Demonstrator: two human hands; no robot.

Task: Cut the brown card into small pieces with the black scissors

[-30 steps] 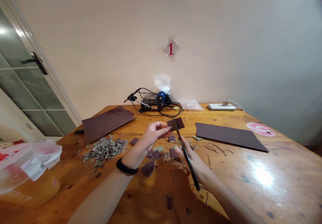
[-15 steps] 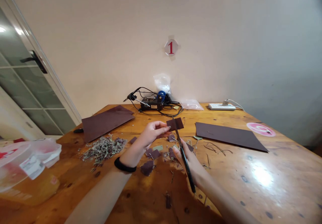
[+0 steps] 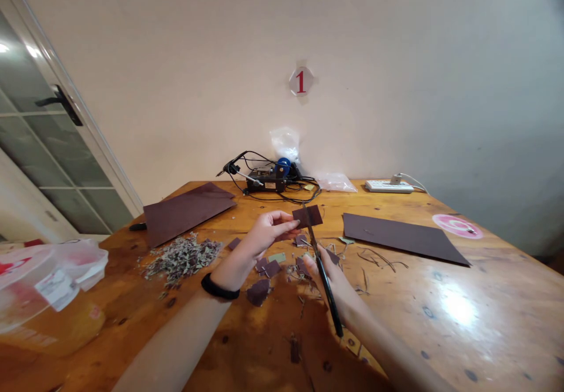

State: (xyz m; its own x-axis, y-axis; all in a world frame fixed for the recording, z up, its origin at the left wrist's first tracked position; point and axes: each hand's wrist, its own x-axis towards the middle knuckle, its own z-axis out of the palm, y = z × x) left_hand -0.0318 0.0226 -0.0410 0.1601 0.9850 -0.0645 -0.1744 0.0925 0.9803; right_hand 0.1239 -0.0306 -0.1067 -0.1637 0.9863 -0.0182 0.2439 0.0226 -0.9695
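Note:
My left hand (image 3: 271, 232), with a black band at the wrist, pinches the left end of a small dark brown piece (image 3: 315, 215). Black scissors (image 3: 325, 280) are in my right hand (image 3: 332, 277), their blades crossing the middle of that piece. Under and around my hands lie several small brown scraps (image 3: 258, 292) and a pale green one (image 3: 277, 258). To the left of my left hand is a heap of fine shreds (image 3: 183, 260).
Large brown sheets lie at the left (image 3: 189, 213) and right (image 3: 400, 238). Behind are a black device with cables (image 3: 267, 180), clear plastic bags (image 3: 337, 182) and a white power strip (image 3: 388, 187). A plastic tub (image 3: 48, 315) stands at the near left.
The view has shifted very slightly. My hands, the scissors and the small piece keep nearly the same positions.

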